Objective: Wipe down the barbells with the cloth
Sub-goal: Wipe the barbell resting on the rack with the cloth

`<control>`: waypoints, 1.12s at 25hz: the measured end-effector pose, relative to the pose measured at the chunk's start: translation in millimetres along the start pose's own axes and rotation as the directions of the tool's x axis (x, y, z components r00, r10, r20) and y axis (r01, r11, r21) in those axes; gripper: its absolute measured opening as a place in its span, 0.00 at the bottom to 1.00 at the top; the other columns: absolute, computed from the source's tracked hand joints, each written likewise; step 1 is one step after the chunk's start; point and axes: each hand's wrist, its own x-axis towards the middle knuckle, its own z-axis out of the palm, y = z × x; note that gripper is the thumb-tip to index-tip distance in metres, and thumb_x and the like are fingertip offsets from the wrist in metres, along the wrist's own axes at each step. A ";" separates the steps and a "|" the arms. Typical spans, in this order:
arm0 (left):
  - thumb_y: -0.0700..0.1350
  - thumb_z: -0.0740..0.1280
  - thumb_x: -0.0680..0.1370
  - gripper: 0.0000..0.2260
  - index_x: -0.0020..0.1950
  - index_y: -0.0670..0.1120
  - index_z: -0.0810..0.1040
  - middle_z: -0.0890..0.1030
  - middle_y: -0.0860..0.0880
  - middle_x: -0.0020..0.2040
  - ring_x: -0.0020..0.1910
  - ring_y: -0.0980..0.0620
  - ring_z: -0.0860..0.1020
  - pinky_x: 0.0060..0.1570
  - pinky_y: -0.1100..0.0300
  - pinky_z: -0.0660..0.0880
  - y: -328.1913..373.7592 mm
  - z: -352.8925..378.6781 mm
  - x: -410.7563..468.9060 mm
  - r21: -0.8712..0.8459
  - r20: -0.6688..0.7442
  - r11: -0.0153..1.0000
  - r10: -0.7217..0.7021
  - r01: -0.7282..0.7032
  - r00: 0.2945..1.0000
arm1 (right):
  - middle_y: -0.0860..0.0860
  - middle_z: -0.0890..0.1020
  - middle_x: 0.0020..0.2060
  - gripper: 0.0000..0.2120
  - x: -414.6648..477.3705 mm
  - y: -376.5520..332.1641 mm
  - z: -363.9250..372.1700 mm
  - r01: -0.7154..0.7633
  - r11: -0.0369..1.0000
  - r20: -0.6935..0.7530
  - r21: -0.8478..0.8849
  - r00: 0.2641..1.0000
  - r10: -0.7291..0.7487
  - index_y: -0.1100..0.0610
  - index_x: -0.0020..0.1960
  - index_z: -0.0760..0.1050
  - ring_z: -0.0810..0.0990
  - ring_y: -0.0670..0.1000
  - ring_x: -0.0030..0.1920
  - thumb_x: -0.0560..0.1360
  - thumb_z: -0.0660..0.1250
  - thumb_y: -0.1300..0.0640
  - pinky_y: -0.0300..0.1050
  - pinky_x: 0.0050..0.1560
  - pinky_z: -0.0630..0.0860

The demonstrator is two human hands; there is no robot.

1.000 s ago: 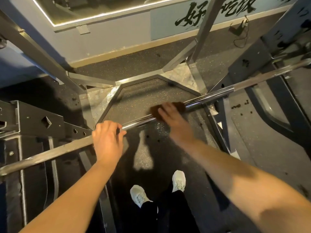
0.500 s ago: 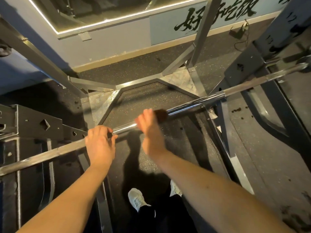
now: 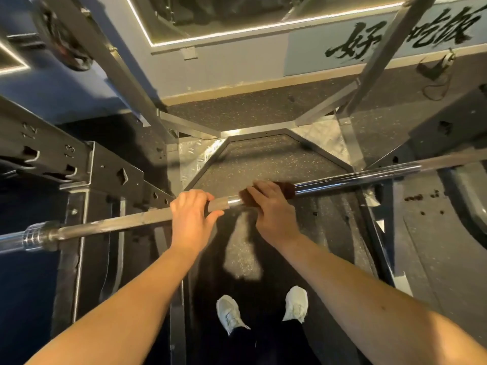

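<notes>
A long chrome barbell point(image 3: 353, 179) lies across a black rack, running from the lower left to the upper right of the head view. My left hand point(image 3: 191, 219) grips the bar near its middle, fingers curled over the top. Just to its right, my right hand point(image 3: 271, 206) holds a dark brown cloth point(image 3: 286, 189) wrapped around the bar. The cloth pokes out beyond my fingers on the right side. The bar's left collar point(image 3: 39, 235) shows at the left edge.
Black rack uprights point(image 3: 87, 167) with numbered holes stand at left. Silver frame beams point(image 3: 126, 75) rise behind the bar over a dark rubber floor platform point(image 3: 266, 159). My white shoes point(image 3: 230, 313) stand below. A wall with black lettering point(image 3: 395, 35) and a cable are at the back.
My right hand slid the cloth leftward along the bar toward my left hand. The camera view tilted, bringing the bar's left collar into sight. My left hand kept its grip.
</notes>
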 end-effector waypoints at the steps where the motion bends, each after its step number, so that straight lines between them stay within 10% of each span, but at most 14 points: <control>1: 0.50 0.75 0.76 0.12 0.56 0.49 0.79 0.77 0.52 0.53 0.57 0.51 0.71 0.60 0.50 0.66 -3.2 1.0 1.1 -0.007 -0.006 1.000 0.018 -0.018 1.000 | 0.52 0.75 0.71 0.21 6.7 -0.5 -3.3 -0.013 0.999 0.005 -0.036 1.000 0.013 0.54 0.72 0.74 0.68 0.55 0.75 0.80 0.64 0.59 0.63 0.65 0.75; 12: 0.53 0.76 0.75 0.13 0.56 0.50 0.83 0.80 0.53 0.49 0.49 0.50 0.75 0.52 0.56 0.60 -20.5 19.1 24.9 -0.035 -0.091 0.998 0.046 -0.050 0.995 | 0.51 0.74 0.71 0.21 21.7 -8.4 -11.8 -0.116 0.984 -0.159 0.137 0.978 0.137 0.55 0.73 0.72 0.69 0.51 0.74 0.81 0.66 0.62 0.51 0.75 0.68; 17: 0.64 0.62 0.81 0.15 0.51 0.56 0.79 0.79 0.57 0.40 0.39 0.55 0.77 0.53 0.50 0.75 -13.9 -3.1 64.3 0.058 0.275 0.998 -0.045 0.030 0.960 | 0.51 0.71 0.72 0.22 15.8 -11.4 -17.9 -0.116 0.985 -0.277 0.128 0.949 0.148 0.56 0.73 0.73 0.67 0.53 0.75 0.80 0.66 0.65 0.50 0.76 0.65; 21: 0.66 0.62 0.80 0.16 0.50 0.55 0.76 0.81 0.50 0.43 0.42 0.50 0.80 0.47 0.52 0.79 -11.3 -23.6 92.2 -0.061 0.626 0.952 -0.198 0.300 0.754 | 0.52 0.73 0.73 0.24 23.3 -9.2 -1.4 -0.173 0.984 -0.251 0.032 0.952 0.175 0.56 0.73 0.74 0.66 0.56 0.77 0.78 0.68 0.66 0.57 0.77 0.65; 28: 0.53 0.78 0.74 0.15 0.38 0.55 0.71 0.71 0.61 0.35 0.42 0.51 0.71 0.49 0.52 0.61 11.3 -5.7 62.7 -0.190 0.005 0.951 -0.247 0.243 0.969 | 0.51 0.59 0.81 0.33 43.0 -38.7 43.2 -0.212 0.977 -0.183 -0.001 0.961 0.208 0.54 0.78 0.66 0.49 0.53 0.82 0.76 0.66 0.72 0.49 0.78 0.45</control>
